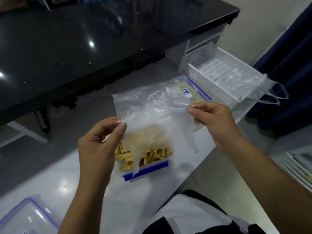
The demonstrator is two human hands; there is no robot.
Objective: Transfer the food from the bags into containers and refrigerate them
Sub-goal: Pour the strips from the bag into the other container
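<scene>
Holding: both hands up over the white bench, a clear plastic bag (152,112) stretched between them
Near corner: a clear lid with a blue rim (28,217) lies flat at the bench's near left corner
Left hand (98,146): forearm comes up from the near edge, thumb and curled fingers pinching the bag's left edge
Right hand (214,120): reaches in from the right, thumb and forefinger pinching the bag's right edge, other fingers curled loosely behind
Bag: upside down-ish, its lower end drooping into the container, some pale strips clinging inside
Container (145,168): blue-clipped clear box sitting mid-bench right under the bag, filled with yellow food strips (125,157)
Behind it: a second container (194,92) with paler pieces, partly hidden by the bag, near the bench's far end
Far right: a white basket (217,81) with crumpled empty bags (249,81) draped over it
Far left: black glossy counter (67,48)
</scene>
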